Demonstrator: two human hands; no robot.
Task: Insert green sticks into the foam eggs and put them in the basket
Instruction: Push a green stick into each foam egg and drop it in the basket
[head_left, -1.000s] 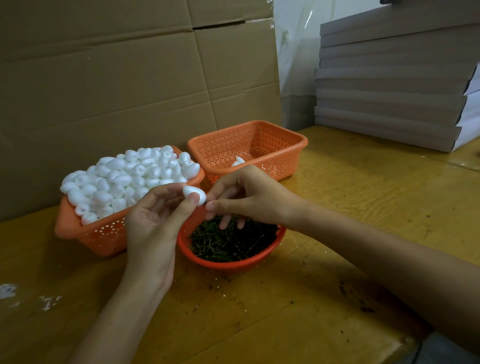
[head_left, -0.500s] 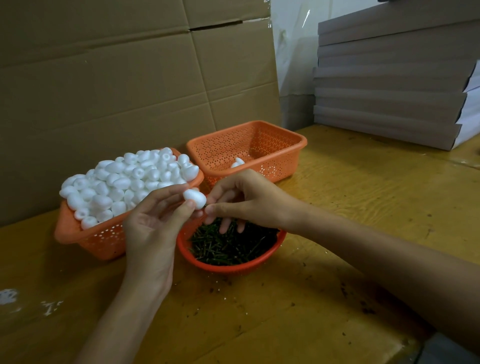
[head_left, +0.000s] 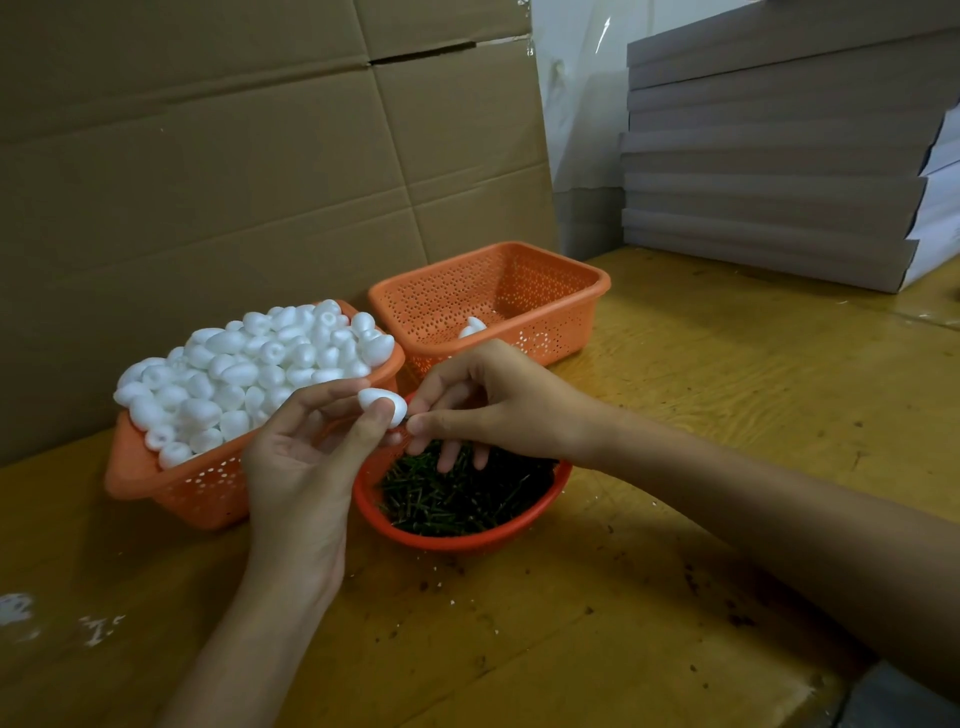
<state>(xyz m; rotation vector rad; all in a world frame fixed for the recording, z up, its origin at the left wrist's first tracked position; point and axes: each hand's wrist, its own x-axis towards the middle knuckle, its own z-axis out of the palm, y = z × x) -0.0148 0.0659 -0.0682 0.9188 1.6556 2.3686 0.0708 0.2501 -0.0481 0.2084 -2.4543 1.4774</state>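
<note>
Your L hand (head_left: 306, 467) grips one foam egg (head_left: 383, 404) betw. thumb and fingertips, above the far-left rim of the red bowl (head_left: 452, 543) of green sticks (head_left: 462, 499). Your R hand (head_left: 498, 405) has thumb and forefinger pinched tight at the egg's right end. No stick is discernible there, so cannot tell what it grasps. Its other fingers hang over the sticks. Full basket (head_left: 182, 488) sits left, heaped w/ eggs. Rear basket (head_left: 524, 291) holds a lone egg (head_left: 472, 327).
</note>
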